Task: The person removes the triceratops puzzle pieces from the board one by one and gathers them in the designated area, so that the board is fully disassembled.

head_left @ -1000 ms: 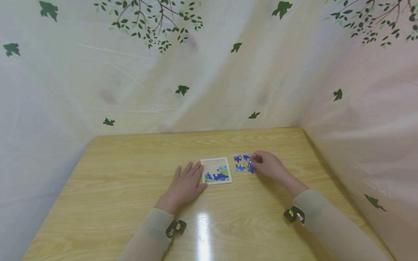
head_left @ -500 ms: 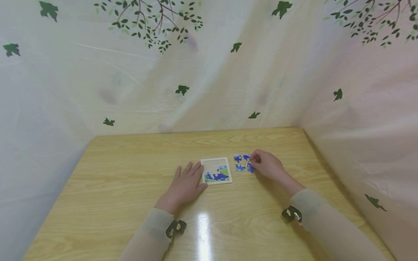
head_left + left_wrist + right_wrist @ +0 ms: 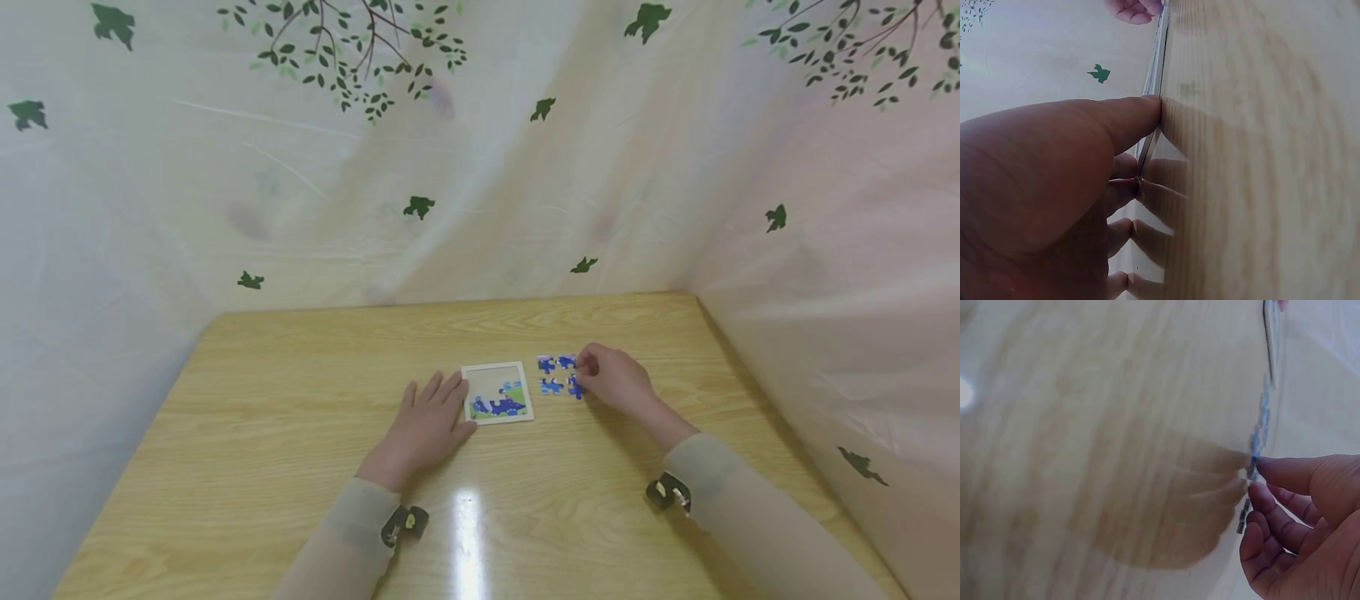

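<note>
My left hand (image 3: pixel 423 425) lies flat with fingers spread along the left side of a small white-framed puzzle board (image 3: pixel 499 366). Its thumb (image 3: pixel 1138 115) touches the frame's near edge in the left wrist view. Blue and green pieces (image 3: pixel 498 405) fill the lower and right parts of the board. To the right of it, my right hand (image 3: pixel 617 379) pinches a blue jigsaw piece (image 3: pixel 575 387) between thumb and fingers, low over the table. That piece is partly hidden by the fingertips. In the right wrist view the thumb (image 3: pixel 1291 475) and index finger meet at the row of pieces.
Several other loose blue jigsaw pieces (image 3: pixel 551 386) lie between the board and my right hand. All this rests on a wooden table (image 3: pixel 300 467). A pale curtain (image 3: pixel 480 167) printed with leaves hangs behind and at both sides.
My right hand has shifted slightly left and away from me, and the blue piece at its fingertips has turned a little. The left hand and the board stay where they were.
</note>
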Motion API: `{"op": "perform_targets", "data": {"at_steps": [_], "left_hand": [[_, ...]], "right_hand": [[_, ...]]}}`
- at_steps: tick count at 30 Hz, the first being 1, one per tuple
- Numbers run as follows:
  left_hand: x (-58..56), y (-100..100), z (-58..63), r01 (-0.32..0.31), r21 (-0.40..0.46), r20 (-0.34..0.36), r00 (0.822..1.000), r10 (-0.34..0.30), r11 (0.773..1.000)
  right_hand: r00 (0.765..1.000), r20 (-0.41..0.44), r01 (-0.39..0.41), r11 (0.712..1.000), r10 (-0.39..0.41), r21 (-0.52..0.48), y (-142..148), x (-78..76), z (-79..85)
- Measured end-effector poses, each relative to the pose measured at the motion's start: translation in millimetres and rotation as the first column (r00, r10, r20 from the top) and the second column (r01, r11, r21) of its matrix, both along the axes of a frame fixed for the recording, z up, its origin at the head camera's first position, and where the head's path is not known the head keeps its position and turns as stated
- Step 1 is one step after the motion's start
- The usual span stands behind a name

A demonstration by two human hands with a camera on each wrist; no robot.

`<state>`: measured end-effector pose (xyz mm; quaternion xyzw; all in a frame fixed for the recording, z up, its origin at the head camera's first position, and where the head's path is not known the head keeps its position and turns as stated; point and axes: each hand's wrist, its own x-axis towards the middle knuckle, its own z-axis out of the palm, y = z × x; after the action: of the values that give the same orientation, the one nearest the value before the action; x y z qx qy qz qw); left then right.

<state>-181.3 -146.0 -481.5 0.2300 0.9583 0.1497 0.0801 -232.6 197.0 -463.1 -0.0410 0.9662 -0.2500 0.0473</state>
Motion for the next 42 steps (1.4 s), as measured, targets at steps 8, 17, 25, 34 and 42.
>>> {"op": "perform_targets", "data": {"at_steps": [8,17,25,34,42], "left_hand": [[-1.1,0,0.5,0.003,0.000,0.001,1.000,-0.003,1.000],[-0.9,-2,-0.2,0.003,0.010,0.008,1.000,-0.003,1.000],[-1.4,-1,0.5,0.007,0.020,0.012,1.000,-0.007,1.000],[-1.7,-2,2.5,0.009,0.014,0.015,1.000,-0.009,1.000],[-0.5,-2,2.9,0.006,0.015,0.018,1.000,-0.006,1.000]], "right_hand": [[1.000,0.012,0.014,1.000,-0.014,0.001,1,-0.6,-1.9],[0.999,-0.001,0.038,0.999,-0.038,-0.018,-1,0.1,0.5],[0.999,-0.035,0.027,0.998,-0.029,-0.065,-8,1.8,5.5],[1.000,-0.003,-0.007,0.992,0.007,-0.123,-29,1.2,11.0],[0.996,-0.012,-0.088,0.979,0.088,-0.182,-49,0.5,11.7]]}}
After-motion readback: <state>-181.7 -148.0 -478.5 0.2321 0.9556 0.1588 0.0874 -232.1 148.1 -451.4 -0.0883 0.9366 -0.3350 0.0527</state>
